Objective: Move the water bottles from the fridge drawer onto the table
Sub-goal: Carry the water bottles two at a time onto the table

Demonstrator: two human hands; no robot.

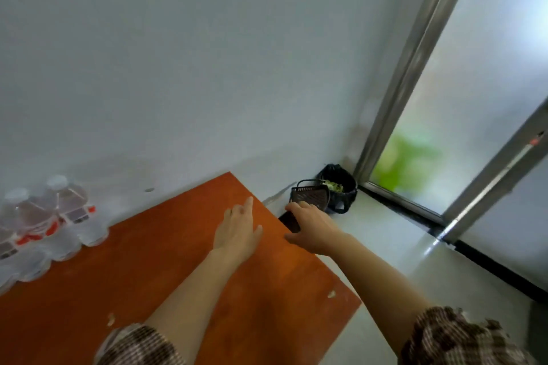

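Several clear water bottles (44,222) with white caps and red-and-white labels stand in a row at the left edge of the orange-brown table (178,275), close to the wall. My left hand (237,231) hovers flat over the table's far right part, fingers apart, holding nothing. My right hand (311,231) reaches past the table's right edge, fingers spread and empty, above a dark object on the floor. No fridge or drawer is in view.
A dark slotted basket (311,195) and a black bin (341,190) with green scraps sit in the floor corner beyond the table. A metal-framed frosted glass door (444,98) stands at the right. The white wall runs behind the table.
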